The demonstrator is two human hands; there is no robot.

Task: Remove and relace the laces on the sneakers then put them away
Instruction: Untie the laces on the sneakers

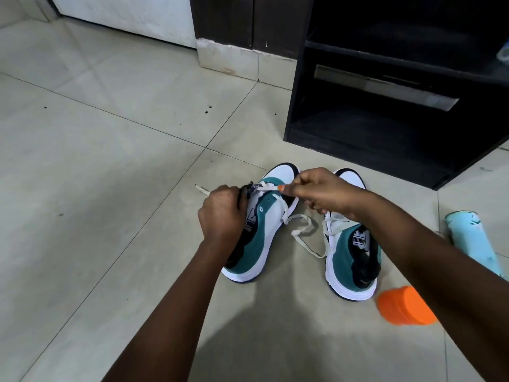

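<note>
Both hands are busy on the left sneaker: your left hand is curled over its tongue and upper edge, gripping it to steady the shoe, while your right hand pinches the white lace between thumb and forefinger just above the eyelets. That shoe sits tipped on its side on the tiled floor, and the right sneaker stands just beside it, its own lace spilling loose between the 2. Whether you are drawing the lace out or feeding it back in cannot be told from here. Either way, keep the left hand's hold firm so the shoe does not roll, pull along the line of the eyelet rather than across it, and work 1 crossing at a time so the strand stays flat and untwisted. Watch the free tip lying to the left of your left hand; keep it clear of the loop. The open dark cabinet on the far right looks the likely place for putting them away. The tongue label of the right sneaker reads PUMA; the marking on the left sneaker's tongue is mostly hidden by your hand. An orange cup and a pale blue bottle lie near right, with no legible writing.
</note>
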